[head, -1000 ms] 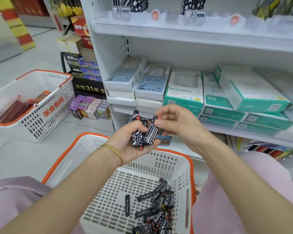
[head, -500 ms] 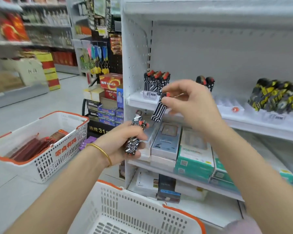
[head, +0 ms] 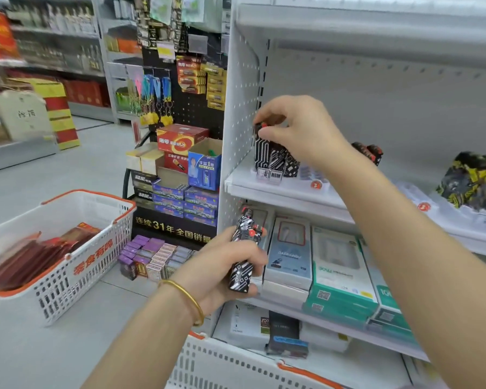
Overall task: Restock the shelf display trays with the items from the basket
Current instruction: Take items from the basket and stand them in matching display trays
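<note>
My right hand (head: 298, 130) pinches the red top of a black-and-white patterned lighter (head: 261, 148), which stands at the left end of the white display tray (head: 286, 182) on the upper shelf, beside two like it. My left hand (head: 222, 265) grips a few more patterned lighters (head: 243, 254) lower down, in front of the boxed goods. Only the rim of the white-and-orange basket (head: 236, 363) shows at the bottom edge. Its contents are out of view.
Teal and grey boxes (head: 340, 273) fill the shelf below. Yellow-black lighters (head: 474, 183) stand in a tray at the right. A second basket (head: 56, 256) with red packs sits on the floor at the left, next to a battery display stand (head: 180, 181).
My right hand has carried one lighter up and left, from mid-air to the left end of the tray. My view has tilted upward off the basket. My left hand keeps its lighters.
</note>
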Demonstrator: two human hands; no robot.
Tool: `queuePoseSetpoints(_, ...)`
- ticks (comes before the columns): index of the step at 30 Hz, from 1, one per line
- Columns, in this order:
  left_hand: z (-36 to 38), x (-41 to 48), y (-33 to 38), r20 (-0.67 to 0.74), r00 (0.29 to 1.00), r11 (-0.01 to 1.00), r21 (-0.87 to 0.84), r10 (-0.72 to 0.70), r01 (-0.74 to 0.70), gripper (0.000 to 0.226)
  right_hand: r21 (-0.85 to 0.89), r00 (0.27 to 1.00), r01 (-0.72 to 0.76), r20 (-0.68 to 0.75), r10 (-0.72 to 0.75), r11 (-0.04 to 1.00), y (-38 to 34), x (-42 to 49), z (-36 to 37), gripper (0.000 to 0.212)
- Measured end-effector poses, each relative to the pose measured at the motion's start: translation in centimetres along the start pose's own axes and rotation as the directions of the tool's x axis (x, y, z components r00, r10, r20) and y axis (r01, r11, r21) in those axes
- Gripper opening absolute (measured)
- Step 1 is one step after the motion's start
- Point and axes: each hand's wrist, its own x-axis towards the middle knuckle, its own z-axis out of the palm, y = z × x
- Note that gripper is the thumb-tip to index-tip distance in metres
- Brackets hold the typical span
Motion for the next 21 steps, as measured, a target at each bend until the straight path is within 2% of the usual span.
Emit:
queuePoseSetpoints(3,-0.4,0.1,-0.1,0.023,1.000,0.997,-0.073,-0.007,0.009,0.070,-0.040,0.998,0.020,0.056,-0.017,0.999,0.2,0.3,0.1,0.021)
queuePoseSetpoints(7,-0.5,-0.2,0.2,0.059,0.998,0.986,-0.165,0.020,-0.010,0.048,-0.094,0.996,0.004,0.093,0.005,0.996,0.5,0.5,-0.2,0.020)
queuePoseSetpoints(12,-0.7,-0.5,0.4,0.112,0.993,0.972,-0.235,0.046,-0.018,0.053,-0.221,0.993,0.038,0.115,-0.013,0.975,0.5,0.4,0.2,0.018)
queuePoseSetpoints(15,-0.8,-0.5,0.4,0.172,0.983,0.960,-0.281,0.064,-0.013,0.064,-0.325,0.997,0.043,0.078,-0.019,0.945,0.4,0.0,-0.2,0.026)
queuePoseSetpoints(18,-0.9,-0.7,0.2,0.252,0.965,0.942,-0.336,0.077,0.012,0.063,-0.159,0.993,0.020,-0.110,-0.038,0.987,-0.7,-2.0,-0.7,0.031)
queuePoseSetpoints(19,-0.8,-0.8,0.2,0.288,0.954,0.935,-0.354,0.082,0.027,0.064,-0.058,0.994,0.017,-0.104,-0.023,0.998,-1.3,-3.1,-0.9,0.030)
queuePoseSetpoints(21,-0.7,-1.0,0.1,0.360,0.928,0.920,-0.388,0.096,0.056,0.069,0.128,0.999,-0.029,0.047,0.023,0.991,-2.3,-5.5,-1.1,0.023)
